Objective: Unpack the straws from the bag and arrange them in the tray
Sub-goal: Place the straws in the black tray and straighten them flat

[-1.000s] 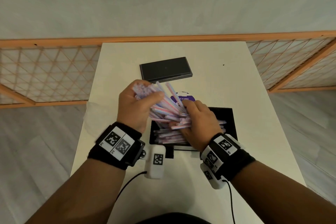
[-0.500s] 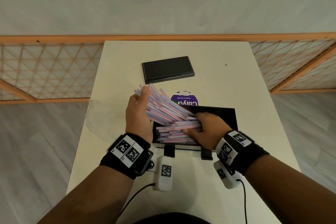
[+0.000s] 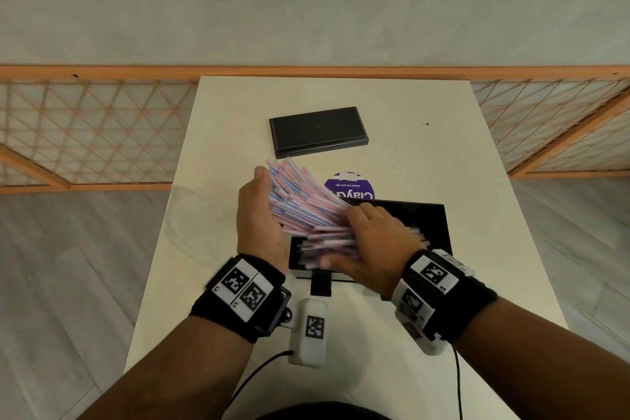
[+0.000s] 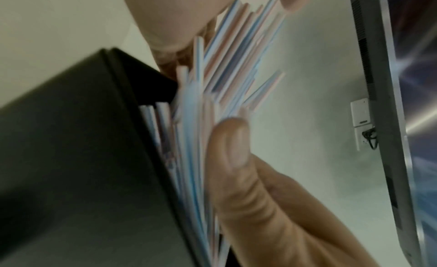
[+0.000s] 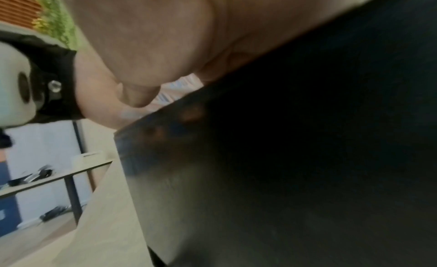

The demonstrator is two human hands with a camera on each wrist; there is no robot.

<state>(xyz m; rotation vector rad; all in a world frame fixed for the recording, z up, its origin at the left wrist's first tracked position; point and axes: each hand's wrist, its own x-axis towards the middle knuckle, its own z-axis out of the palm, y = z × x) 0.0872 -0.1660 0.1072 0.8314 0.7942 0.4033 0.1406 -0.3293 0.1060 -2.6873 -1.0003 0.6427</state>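
A thick bundle of pink, blue and white striped straws (image 3: 300, 201) fans from my left hand (image 3: 260, 215) down into the black tray (image 3: 434, 225). The left hand stands edge-up at the tray's left end. In the left wrist view its thumb (image 4: 231, 159) pins the straws (image 4: 196, 140) beside the tray wall (image 4: 82, 159). My right hand (image 3: 371, 240) lies over the straws in the tray, fingers curled across them and thumb on the near side. The right wrist view shows only its palm (image 5: 165, 37) and the dark tray (image 5: 283, 159).
A black lid (image 3: 317, 131) lies further back on the white table (image 3: 443, 153). A purple round sticker (image 3: 354, 186) sits just behind the tray. A faint clear film (image 3: 191, 232) lies near the table's left edge. An orange lattice fence (image 3: 95, 133) runs behind the table.
The left hand has straightened and turned edge-up against the fanned straws. The right hand has slid left across the tray, over the straws lying in it.
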